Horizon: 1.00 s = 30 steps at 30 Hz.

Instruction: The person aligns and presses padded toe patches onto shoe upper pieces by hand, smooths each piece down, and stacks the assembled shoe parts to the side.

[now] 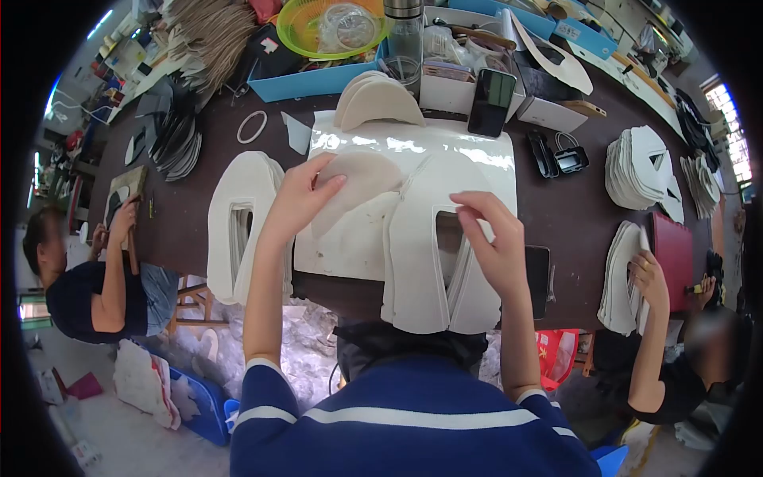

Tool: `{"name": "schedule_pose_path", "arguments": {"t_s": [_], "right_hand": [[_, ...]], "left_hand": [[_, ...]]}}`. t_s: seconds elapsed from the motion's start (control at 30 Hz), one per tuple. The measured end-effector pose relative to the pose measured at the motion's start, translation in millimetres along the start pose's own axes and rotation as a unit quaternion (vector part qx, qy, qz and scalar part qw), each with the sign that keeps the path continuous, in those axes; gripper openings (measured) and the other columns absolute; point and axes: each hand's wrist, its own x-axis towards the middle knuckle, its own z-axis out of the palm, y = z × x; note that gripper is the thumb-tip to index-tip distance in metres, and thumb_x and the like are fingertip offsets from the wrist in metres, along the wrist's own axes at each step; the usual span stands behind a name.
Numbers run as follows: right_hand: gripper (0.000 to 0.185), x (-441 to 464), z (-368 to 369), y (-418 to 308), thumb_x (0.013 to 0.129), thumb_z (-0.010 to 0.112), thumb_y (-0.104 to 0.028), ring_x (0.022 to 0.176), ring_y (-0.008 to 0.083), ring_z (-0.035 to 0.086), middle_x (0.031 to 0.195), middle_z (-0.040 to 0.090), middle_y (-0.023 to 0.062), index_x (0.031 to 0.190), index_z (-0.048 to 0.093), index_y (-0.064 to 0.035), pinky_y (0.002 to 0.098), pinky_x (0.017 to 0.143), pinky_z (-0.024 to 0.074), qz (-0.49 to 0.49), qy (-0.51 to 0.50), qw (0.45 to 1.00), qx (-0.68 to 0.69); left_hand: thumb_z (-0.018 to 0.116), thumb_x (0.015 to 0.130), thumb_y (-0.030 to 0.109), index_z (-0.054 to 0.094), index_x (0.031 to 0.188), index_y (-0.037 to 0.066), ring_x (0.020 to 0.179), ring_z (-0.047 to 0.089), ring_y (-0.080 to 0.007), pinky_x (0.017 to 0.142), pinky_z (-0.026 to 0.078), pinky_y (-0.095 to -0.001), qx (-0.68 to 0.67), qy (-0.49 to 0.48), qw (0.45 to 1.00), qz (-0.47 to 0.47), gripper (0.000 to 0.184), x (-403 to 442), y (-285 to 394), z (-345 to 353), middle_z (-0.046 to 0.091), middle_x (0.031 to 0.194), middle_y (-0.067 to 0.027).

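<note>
My left hand pinches a thin beige half-moon piece by its left edge, between thumb and fingers. The piece lies low over a shiny white sheet on the table. My right hand is above a stack of white shoe-upper-shaped pieces, which have a slot cut in the middle. Its fingers are bent and apart, with nothing visible in them. A second stack of white slotted pieces stands left of my left forearm. Behind the sheet sits a stack of beige half-moon pieces.
At the back stand a phone, a steel flask, a yellow basket and a blue tray. An open black case lies right. One person works at the left, another at the right with white pieces.
</note>
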Motion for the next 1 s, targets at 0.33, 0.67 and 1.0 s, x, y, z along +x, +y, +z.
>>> {"name": "schedule_pose_path", "arguments": {"t_s": [0.33, 0.67, 1.0], "right_hand": [[0.043, 22.5, 34.2, -22.1, 0.071, 0.073, 0.002, 0.092, 0.0282, 0.061, 0.105, 0.062, 0.0089, 0.112, 0.066, -0.0081, 0.0364, 0.078, 0.0517, -0.23, 0.112, 0.954, -0.155], [0.03, 14.4, 31.7, -15.5, 0.059, 0.069, 0.003, 0.091, 0.0258, 0.063, 0.098, 0.066, 0.0068, 0.087, 0.061, -0.0072, 0.0353, 0.077, 0.0519, -0.298, 0.086, 0.933, -0.184], [0.016, -20.3, -17.6, -30.5, 0.082, 0.066, 0.004, 0.077, 0.0229, 0.07, 0.089, 0.071, 0.0109, 0.097, 0.065, -0.0006, 0.0298, 0.069, 0.0542, -0.064, 0.026, 0.998, -0.004]], "left_hand": [[0.06, 0.092, 0.012, 0.063, 0.118, 0.003, 0.085, 0.064, -0.0108, 0.074, 0.049, -0.0254, -0.014, -0.071, 0.997, 0.021, 0.028, -39.5, 100.6, 32.3, 0.069, 0.093, -0.0067], [0.058, 0.094, 0.02, 0.06, 0.117, -0.002, 0.093, 0.059, -0.0092, 0.082, 0.046, -0.023, -0.286, -0.097, 0.95, -0.075, 0.031, -31.8, 69.6, 48.3, 0.065, 0.101, -0.0048], [0.06, 0.09, 0.014, 0.061, 0.118, 0.0, 0.089, 0.064, -0.0146, 0.08, 0.051, -0.0287, -0.013, 0.05, 0.992, -0.117, 0.031, 58.5, -78.5, -2.7, 0.068, 0.101, -0.0073]]}}
